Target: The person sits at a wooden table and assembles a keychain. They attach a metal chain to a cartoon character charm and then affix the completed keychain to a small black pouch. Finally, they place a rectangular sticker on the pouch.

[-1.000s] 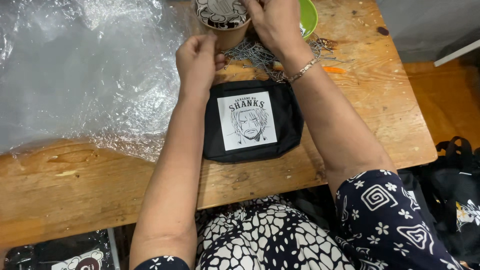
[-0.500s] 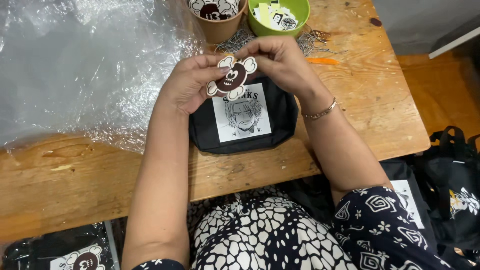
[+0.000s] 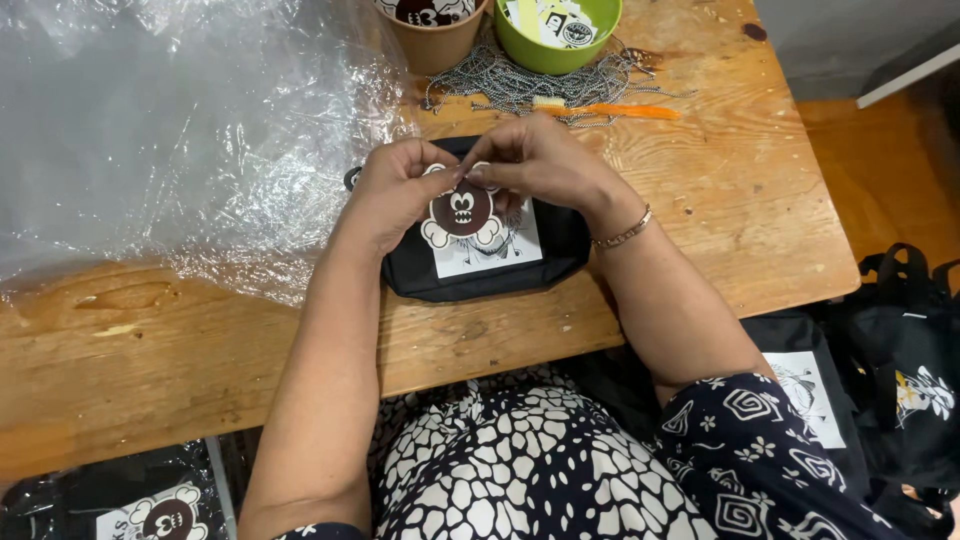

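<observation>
A brown-and-cream skull-shaped tag [image 3: 462, 214] is pinched at its top edge by the closed fingers [image 3: 452, 176] of the left hand [image 3: 400, 190] and right hand [image 3: 540, 160], just above a black pouch [image 3: 560, 245] with a white square label, lying on the wooden bench [image 3: 700, 200]. A brown cup [image 3: 436, 45] and green bowl [image 3: 560, 55] stand behind.

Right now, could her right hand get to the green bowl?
Probably yes: the right hand is busy pinching the skull charm, but only a chain pile lies before the green bowl.
</observation>
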